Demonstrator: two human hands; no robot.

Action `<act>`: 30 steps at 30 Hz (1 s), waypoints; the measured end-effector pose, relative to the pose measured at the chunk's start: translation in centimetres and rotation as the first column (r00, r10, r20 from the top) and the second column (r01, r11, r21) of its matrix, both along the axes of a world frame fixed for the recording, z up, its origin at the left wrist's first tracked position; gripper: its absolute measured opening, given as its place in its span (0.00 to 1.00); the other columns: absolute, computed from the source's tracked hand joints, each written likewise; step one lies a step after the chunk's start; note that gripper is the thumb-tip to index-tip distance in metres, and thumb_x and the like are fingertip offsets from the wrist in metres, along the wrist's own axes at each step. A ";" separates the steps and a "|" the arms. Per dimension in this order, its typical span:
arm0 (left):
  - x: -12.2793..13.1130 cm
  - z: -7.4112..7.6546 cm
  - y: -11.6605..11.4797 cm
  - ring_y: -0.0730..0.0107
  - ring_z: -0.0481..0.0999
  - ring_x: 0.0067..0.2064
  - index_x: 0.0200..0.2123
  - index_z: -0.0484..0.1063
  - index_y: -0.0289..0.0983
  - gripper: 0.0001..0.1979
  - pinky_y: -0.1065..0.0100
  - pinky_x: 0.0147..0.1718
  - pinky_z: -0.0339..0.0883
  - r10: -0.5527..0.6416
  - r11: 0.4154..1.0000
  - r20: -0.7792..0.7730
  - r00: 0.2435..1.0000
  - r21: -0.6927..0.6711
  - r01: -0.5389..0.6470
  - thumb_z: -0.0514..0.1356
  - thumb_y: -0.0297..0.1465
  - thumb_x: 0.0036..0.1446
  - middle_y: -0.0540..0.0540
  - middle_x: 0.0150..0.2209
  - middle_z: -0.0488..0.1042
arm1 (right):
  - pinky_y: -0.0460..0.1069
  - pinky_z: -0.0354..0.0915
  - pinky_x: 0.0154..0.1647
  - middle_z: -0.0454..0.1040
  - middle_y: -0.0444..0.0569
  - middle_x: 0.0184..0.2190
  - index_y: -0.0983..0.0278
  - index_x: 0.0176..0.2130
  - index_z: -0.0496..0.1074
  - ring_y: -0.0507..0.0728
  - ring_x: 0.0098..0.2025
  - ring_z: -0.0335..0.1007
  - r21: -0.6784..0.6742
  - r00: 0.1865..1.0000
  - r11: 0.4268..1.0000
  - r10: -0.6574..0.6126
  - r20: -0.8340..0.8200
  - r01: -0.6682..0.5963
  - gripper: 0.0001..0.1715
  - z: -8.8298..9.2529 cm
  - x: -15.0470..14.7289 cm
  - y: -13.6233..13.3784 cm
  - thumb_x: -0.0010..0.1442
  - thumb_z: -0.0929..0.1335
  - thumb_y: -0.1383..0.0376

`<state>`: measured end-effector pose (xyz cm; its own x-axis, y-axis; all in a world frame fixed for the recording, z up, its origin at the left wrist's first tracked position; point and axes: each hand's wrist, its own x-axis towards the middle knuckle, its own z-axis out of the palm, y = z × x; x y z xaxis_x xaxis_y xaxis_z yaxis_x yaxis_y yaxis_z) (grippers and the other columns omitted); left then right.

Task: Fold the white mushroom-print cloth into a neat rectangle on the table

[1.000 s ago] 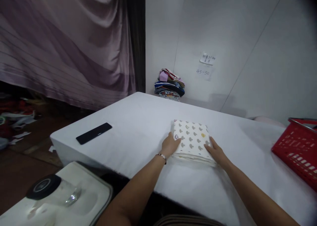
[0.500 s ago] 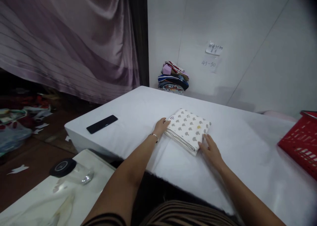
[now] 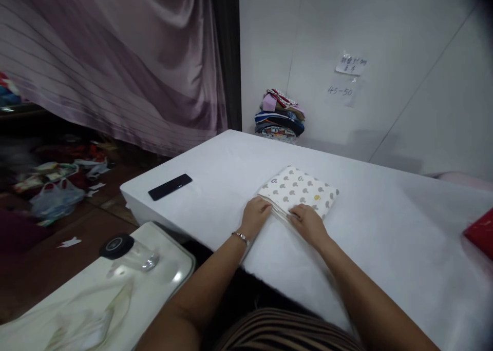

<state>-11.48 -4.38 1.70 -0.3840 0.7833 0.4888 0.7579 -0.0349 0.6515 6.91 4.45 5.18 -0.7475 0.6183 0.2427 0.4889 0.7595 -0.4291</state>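
A folded white cloth printed with grey mushroom-like shapes lies flat on the white table. At its near left corner, my left hand has its fingers closed on the layered edge. My right hand is at the same near edge, further right, with curled fingers gripping the layers. The fingertips of both hands are partly hidden against the cloth. A bracelet circles my left wrist.
A black phone lies on the table's left part. A red basket stands at the right edge. Folded cloths are stacked by the wall. On a lower white surface at left lies a clear jar with a black lid.
My right hand has moved from the cloth's right side onto its near edge. My left hand has shifted from the left side to the near left corner. The view has turned left.
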 end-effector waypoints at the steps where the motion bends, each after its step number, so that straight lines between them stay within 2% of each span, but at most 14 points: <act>1: 0.1 0.0 0.1 0.71 0.71 0.36 0.29 0.75 0.40 0.05 0.68 0.38 0.64 0.001 1.000 -0.013 1.000 0.003 -0.001 0.60 0.27 0.54 0.51 0.30 0.73 | 0.50 0.60 0.40 0.74 0.49 0.35 0.61 0.36 0.75 0.57 0.40 0.67 -0.031 1.000 1.000 -0.006 -0.020 0.005 0.14 -0.2 0.0 0.1 0.61 0.62 0.60; 7: 0.4 0.2 0.6 0.71 0.71 0.36 0.32 0.75 0.39 0.06 0.67 0.38 0.64 0.020 0.997 -0.022 1.000 0.078 -0.018 0.58 0.30 0.58 0.50 0.32 0.73 | 0.50 0.61 0.39 0.75 0.46 0.33 0.60 0.32 0.74 0.56 0.37 0.69 -0.182 0.971 0.982 -0.097 -0.221 0.057 0.15 -1.3 0.3 1.1 0.60 0.60 0.61; 11: 0.9 0.1 0.9 0.69 0.71 0.38 0.35 0.75 0.39 0.05 0.66 0.39 0.63 -0.011 1.000 -0.156 0.988 0.004 0.012 0.58 0.29 0.57 0.49 0.34 0.74 | 0.50 0.62 0.38 0.76 0.47 0.33 0.60 0.33 0.74 0.56 0.37 0.70 -0.169 0.961 0.983 -0.109 -0.256 0.066 0.15 -1.5 0.2 1.0 0.59 0.60 0.60; 14: 1.1 0.1 0.9 0.68 0.70 0.38 0.38 0.74 0.40 0.07 0.65 0.38 0.61 -0.007 0.998 -0.282 0.959 -0.055 -0.008 0.57 0.28 0.58 0.48 0.34 0.74 | 0.50 0.61 0.37 0.75 0.47 0.32 0.60 0.33 0.74 0.56 0.37 0.70 -0.155 0.963 0.986 -0.103 -0.250 0.065 0.15 -1.4 0.1 0.9 0.60 0.60 0.60; 20: 1.1 0.4 0.9 0.68 0.71 0.37 0.39 0.74 0.39 0.08 0.64 0.37 0.60 -0.051 0.996 -0.428 0.902 -0.086 0.016 0.55 0.30 0.61 0.48 0.33 0.74 | 0.49 0.61 0.37 0.75 0.46 0.33 0.59 0.33 0.75 0.56 0.36 0.70 -0.135 0.962 0.988 -0.102 -0.254 0.069 0.15 -1.4 0.1 0.8 0.60 0.61 0.60; 25: 0.9 1.3 1.2 0.67 0.72 0.38 0.37 0.74 0.40 0.09 0.65 0.36 0.59 -0.165 0.973 -0.507 0.846 -0.226 0.054 0.54 0.29 0.61 0.48 0.34 0.75 | 0.49 0.61 0.37 0.75 0.46 0.33 0.59 0.34 0.74 0.56 0.37 0.70 -0.139 0.966 0.988 -0.099 -0.239 0.067 0.15 -1.4 0.2 0.6 0.61 0.61 0.60; 30: 0.7 3.0 2.2 0.68 0.71 0.31 0.34 0.74 0.39 0.09 0.66 0.29 0.58 -0.309 0.913 -0.625 0.717 -0.406 0.039 0.53 0.30 0.60 0.47 0.31 0.74 | 0.49 0.61 0.38 0.75 0.45 0.33 0.59 0.34 0.74 0.56 0.38 0.69 -0.130 0.967 0.990 -0.085 -0.242 0.055 0.14 -1.2 0.2 0.3 0.61 0.60 0.60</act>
<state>-10.76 -2.16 4.71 0.0960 0.9640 0.2481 0.9954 -0.0925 -0.0256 7.15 4.75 3.95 -0.6278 0.7032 0.3337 0.4066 0.6619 -0.6297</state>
